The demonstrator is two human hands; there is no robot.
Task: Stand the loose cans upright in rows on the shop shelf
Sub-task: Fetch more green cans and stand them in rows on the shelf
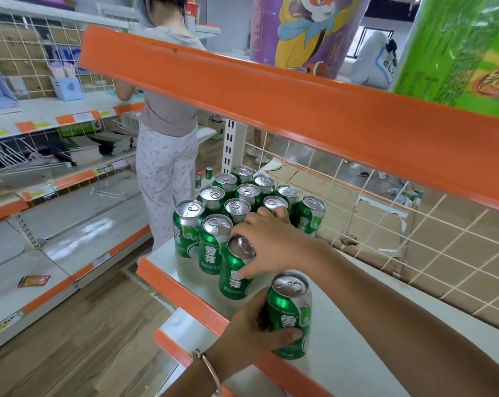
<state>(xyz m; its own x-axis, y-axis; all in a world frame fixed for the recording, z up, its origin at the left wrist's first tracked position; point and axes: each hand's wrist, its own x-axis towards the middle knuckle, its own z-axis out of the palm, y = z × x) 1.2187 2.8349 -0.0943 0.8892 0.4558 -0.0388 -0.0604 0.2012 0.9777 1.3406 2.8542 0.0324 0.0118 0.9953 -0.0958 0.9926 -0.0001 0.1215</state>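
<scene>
1. Head view: rows of cans (236, 207) stand upright at the shelf's (342, 339) left end, long axes vertical.
2. My right hand (271, 242) clasps the front can (234, 282) from above. My left hand (251, 333), nearer me, wraps a second can (289, 308) just beside it, upright.
3. Labels are green with white Chinese characters. I can't read the small print.

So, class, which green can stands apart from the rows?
The nearest can, gripped by the left hand near the shelf front lip; the other cans stand bunched together.
</scene>
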